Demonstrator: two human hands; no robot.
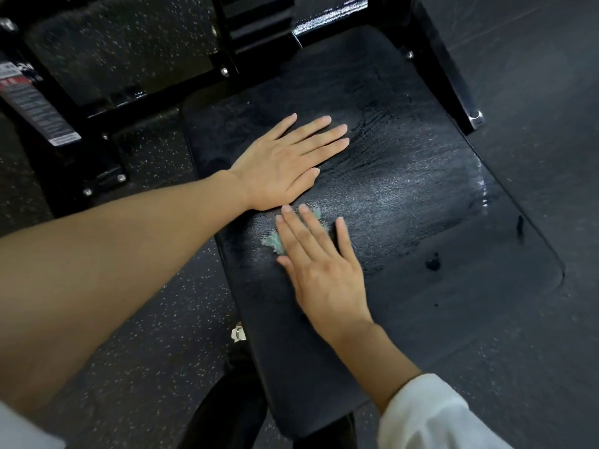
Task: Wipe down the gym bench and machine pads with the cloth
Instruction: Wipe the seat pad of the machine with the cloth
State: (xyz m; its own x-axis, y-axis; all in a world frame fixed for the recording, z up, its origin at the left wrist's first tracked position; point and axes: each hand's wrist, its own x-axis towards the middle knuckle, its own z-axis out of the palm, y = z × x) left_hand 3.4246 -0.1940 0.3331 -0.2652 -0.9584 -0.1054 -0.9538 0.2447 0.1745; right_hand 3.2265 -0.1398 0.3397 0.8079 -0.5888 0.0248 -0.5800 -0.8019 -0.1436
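Note:
A black padded bench seat (421,286) fills the middle of the view, with wet streaks across its upper half. My left hand (285,160) lies flat on the pad, fingers straight and pointing right. Just below it my right hand (321,270) presses a small teal cloth (274,243) onto the pad with straight fingers. Most of the cloth is hidden under the fingers; only bits show at the left and at the fingertips.
The machine's black steel frame (447,69) rises behind the pad, with bolts and a warning label (35,108) on the left upright. Speckled rubber floor (146,351) lies to the left and plain dark floor (551,92) to the right.

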